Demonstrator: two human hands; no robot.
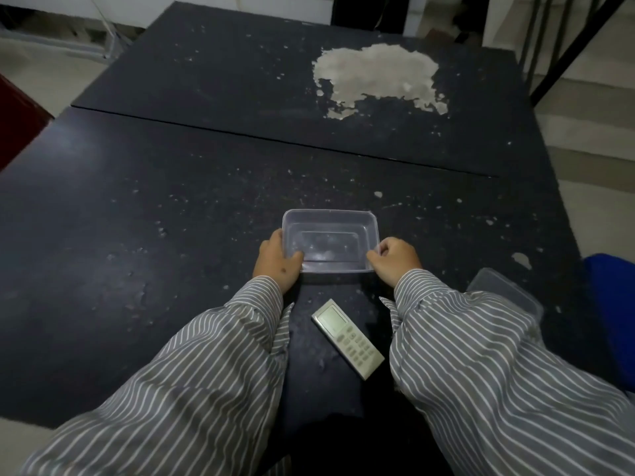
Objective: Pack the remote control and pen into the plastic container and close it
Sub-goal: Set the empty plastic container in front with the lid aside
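A clear plastic container (330,218) stands open and empty on the dark table (171,201), just ahead of me. My left hand (276,261) grips its near left corner, and my right hand (393,261) grips its near right corner. A white remote control (347,338) lies flat on the table between my striped sleeves, close behind the container, its screen end pointing to the far left. The container's clear lid (505,290) lies to the right, partly hidden behind my right sleeve. No pen is in view.
A large patch of peeled paint (378,73) marks the far right of the table. Something blue (611,304) sits at the right edge, and a dark red object (17,111) at the left edge. Black metal legs (549,46) stand beyond the far right corner.
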